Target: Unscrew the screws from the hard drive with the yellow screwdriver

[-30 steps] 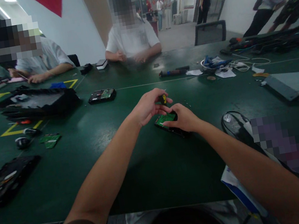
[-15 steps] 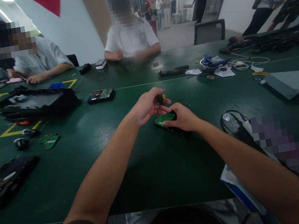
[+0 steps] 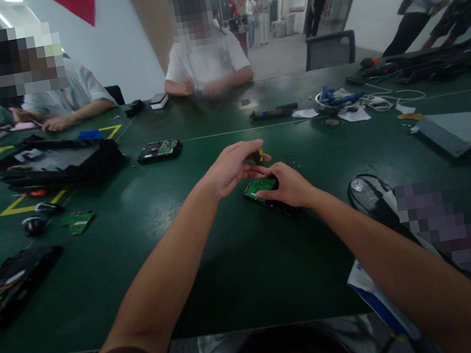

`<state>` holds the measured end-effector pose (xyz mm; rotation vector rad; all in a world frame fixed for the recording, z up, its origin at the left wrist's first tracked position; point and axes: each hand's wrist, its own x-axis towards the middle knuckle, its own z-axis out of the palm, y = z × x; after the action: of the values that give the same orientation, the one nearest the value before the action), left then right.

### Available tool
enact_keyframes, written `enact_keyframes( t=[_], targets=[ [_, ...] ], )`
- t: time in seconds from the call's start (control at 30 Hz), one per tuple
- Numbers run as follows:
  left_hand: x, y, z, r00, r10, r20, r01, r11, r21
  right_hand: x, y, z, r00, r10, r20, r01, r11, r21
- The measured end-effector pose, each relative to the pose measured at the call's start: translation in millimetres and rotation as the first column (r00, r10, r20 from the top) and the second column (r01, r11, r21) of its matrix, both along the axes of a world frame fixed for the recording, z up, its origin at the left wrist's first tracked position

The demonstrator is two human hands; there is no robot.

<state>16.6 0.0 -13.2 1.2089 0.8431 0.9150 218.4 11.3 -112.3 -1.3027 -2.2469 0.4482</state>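
Note:
A small hard drive [image 3: 261, 188] with a green circuit board facing up lies on the dark green table [image 3: 230, 250] in front of me. My right hand [image 3: 289, 185] rests on the drive's near right side, fingers curled over its edge. My left hand [image 3: 234, 167] hovers just above and left of it, fingers pinched round the black and yellow handle of a small screwdriver [image 3: 258, 155] held upright over the board. The screwdriver's tip is hidden behind my fingers.
Another hard drive [image 3: 159, 150] lies farther back. An opened black laptop [image 3: 52, 162] sits at the left, with a loose green board [image 3: 78, 221] and a dark device [image 3: 8, 287] nearer. Cables [image 3: 368, 190] and a grey case [image 3: 465, 132] lie right. People sit across the table.
My left hand's fingers have shifted slightly round the screwdriver handle. The right hand and the drive have stayed in place.

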Motion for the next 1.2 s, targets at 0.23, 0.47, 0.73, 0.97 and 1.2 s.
enact_keyframes(
  t=[0.23,0.47,0.73,0.97,1.2],
  targets=[
    [-3.0,-1.5,0.9,1.000,-0.018,-0.020,0.018,1.000,0.019,-0.1,0.1,-2.4,1.000,-0.013,-0.010,0.013,1.000,-0.007],
    [-2.5,0.4,-0.8,1.000,0.021,-0.010,-0.021,0.999,-0.042,-1.4,-0.6,0.7,1.000,-0.012,0.002,0.013,1.000,-0.020],
    [-5.3,3.0,0.0,0.995,0.062,-0.081,-0.059,0.998,0.037,1.5,-0.7,0.6,1.000,0.010,-0.004,-0.010,0.999,-0.034],
    [-1.2,0.4,-1.1,1.000,0.003,-0.020,-0.004,1.000,-0.023,-0.6,0.2,-0.3,1.000,-0.010,0.004,0.010,1.000,-0.018],
    [-4.7,1.5,-0.9,0.997,0.022,-0.068,-0.020,1.000,0.019,0.0,-0.5,-0.3,1.000,0.005,-0.013,-0.005,1.000,-0.010]
  ],
)
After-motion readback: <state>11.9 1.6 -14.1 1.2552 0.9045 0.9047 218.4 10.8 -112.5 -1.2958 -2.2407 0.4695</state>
